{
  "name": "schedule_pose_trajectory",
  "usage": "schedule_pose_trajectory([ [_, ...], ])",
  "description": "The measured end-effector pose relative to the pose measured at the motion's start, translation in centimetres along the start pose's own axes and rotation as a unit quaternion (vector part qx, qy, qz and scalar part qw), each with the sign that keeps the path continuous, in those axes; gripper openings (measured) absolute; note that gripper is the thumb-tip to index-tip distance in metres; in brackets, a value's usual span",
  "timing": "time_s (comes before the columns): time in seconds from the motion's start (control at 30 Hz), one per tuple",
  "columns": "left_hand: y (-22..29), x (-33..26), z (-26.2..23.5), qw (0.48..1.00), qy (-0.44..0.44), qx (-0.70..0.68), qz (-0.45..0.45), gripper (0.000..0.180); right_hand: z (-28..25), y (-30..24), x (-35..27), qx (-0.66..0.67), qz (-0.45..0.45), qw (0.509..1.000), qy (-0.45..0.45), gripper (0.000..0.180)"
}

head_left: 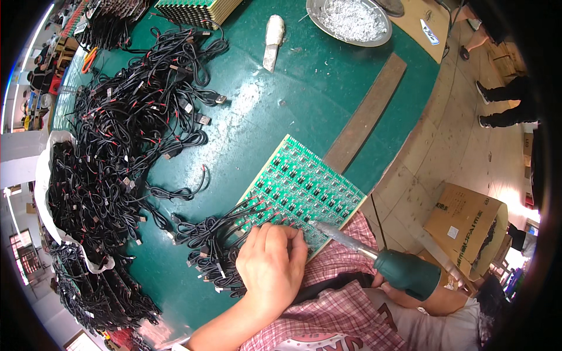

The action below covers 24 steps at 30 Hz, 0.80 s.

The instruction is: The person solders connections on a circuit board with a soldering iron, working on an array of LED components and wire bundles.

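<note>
My left hand (pixel 270 257) is closed in a pinch at the near edge of a green circuit board panel (pixel 310 175). Black USB cables (pixel 213 231) run from beside this hand, their red and black wire ends lying along the board's left edge. The fingers seem to hold one cable's wire end, mostly hidden under them. My right hand (pixel 383 284) is wrapped round the dark green handle of a soldering iron (pixel 410 274). Its metal tip points left and meets the board close to my left fingertips. The board lies at the table's near edge, partly over my lap.
A large heap of black USB cables (pixel 134 111) covers the table's left side. A brown wooden strip (pixel 369 111) lies beyond the board. Farther off are a wrapped scraper-like blade (pixel 272 44), a metal bowl of white bits (pixel 354 20) and stacked boards (pixel 199 10). A cardboard box (pixel 462 225) stands at right.
</note>
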State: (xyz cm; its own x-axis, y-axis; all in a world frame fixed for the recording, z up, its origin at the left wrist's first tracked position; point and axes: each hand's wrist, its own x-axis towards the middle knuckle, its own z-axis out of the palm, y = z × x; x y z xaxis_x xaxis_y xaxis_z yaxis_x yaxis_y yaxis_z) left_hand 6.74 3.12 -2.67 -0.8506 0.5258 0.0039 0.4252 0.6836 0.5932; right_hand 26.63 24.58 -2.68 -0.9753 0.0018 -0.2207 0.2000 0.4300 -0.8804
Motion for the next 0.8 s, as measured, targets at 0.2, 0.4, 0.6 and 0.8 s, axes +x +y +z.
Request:
schedule_pose_trajectory([
  [0.2,-0.1,-0.2,0.1,1.000,0.007,0.005,-0.001,0.019,-0.4,-1.2,1.1,0.000,0.000,1.000,0.002,0.021],
  [0.4,0.5,0.3,-1.9,0.998,-0.059,0.010,0.031,0.015,-0.7,-2.5,3.0,0.117,0.032,0.992,0.024,0.017],
  [0.6,-6.8,6.7,-5.5,0.980,0.135,0.119,-0.089,0.029,-1.2,-2.5,2.5,0.132,0.065,0.989,0.010,0.014],
  [0.8,-5.2,6.3,-10.3,0.963,0.075,-0.156,-0.206,0.017,-0.8,-2.3,2.7,0.139,0.063,0.988,0.022,0.022],
])
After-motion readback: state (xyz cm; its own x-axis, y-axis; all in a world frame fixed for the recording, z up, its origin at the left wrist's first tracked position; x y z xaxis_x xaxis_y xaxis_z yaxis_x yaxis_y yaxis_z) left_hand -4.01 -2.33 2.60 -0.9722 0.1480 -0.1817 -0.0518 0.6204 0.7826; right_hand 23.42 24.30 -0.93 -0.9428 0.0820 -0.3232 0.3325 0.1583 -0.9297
